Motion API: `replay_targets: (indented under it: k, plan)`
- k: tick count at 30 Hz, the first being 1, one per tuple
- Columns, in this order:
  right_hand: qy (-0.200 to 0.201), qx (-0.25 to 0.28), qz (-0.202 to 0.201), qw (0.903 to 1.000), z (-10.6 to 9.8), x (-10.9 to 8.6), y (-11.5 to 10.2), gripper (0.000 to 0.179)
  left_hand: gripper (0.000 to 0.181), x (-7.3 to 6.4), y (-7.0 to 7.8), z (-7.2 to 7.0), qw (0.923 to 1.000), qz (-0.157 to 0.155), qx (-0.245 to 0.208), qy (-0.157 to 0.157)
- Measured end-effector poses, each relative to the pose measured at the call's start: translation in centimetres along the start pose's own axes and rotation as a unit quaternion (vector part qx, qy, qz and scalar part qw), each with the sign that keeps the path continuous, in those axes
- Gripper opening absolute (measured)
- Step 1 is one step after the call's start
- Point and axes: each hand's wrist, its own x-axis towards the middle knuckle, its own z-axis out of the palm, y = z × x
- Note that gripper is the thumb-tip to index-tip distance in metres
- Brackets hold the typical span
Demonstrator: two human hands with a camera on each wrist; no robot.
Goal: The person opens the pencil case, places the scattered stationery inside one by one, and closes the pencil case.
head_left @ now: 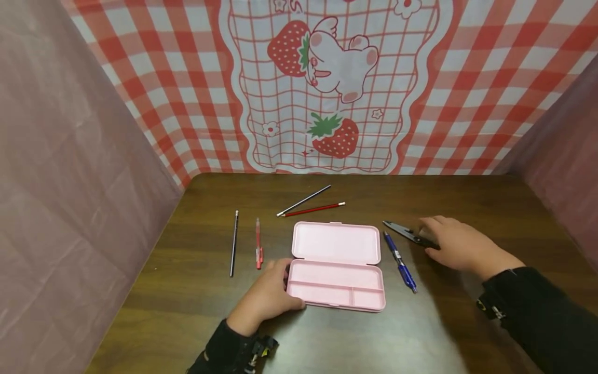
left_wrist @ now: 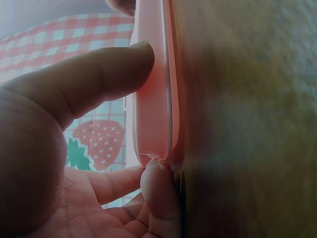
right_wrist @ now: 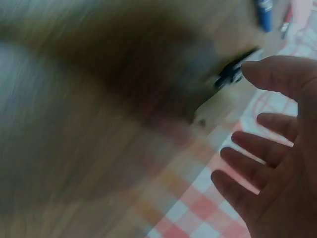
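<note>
A pink pencil case (head_left: 336,283) lies with its lid folded back on the wooden table, its compartments bare. My left hand (head_left: 268,293) grips the left end, thumb on the front edge and fingers at the side; the left wrist view shows the thumb pressed on the pink wall (left_wrist: 152,114). My right hand (head_left: 460,246) is over the dark end of a slim silver-and-black tool (head_left: 404,231), whose kind the frames do not settle. In the right wrist view the fingers (right_wrist: 247,166) are spread and loosely bent. A blue pen (head_left: 401,263) lies between tool and case.
Left of the case lie a dark pencil (head_left: 234,244) and a red pen (head_left: 259,244). Behind it a red pencil (head_left: 315,209) and another dark pencil (head_left: 303,200) nearly meet at their left ends. A checked cloth (head_left: 196,88) hangs along the back edge.
</note>
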Motion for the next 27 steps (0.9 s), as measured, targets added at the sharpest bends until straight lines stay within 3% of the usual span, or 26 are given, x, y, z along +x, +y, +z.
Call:
replay_targets:
  k: [4, 11, 18, 27]
  plan:
    - [-0.019, -0.005, 0.001, 0.9998, -0.2, 0.1, 1.0, 0.071, 0.090, 0.0, -0.1, 0.1, 1.0000, -0.001, 0.003, 0.001]
    - [-0.017, -0.020, 0.003, 0.9997, -0.5, 1.0, 2.5, 0.055, 0.089, 0.0, -0.2, 0.2, 1.0000, 0.005, 0.005, 0.006]
    - [-0.012, 0.001, -0.018, 0.9998, 0.2, 1.4, 2.5, 0.035, 0.089, 0.0, -0.3, 0.3, 1.0000, 0.006, 0.004, 0.005]
    - [0.001, -0.013, -0.022, 0.9997, 0.7, 2.2, 1.9, 0.031, 0.089, 0.1, -0.1, 0.1, 1.0000, 0.002, 0.005, 0.002]
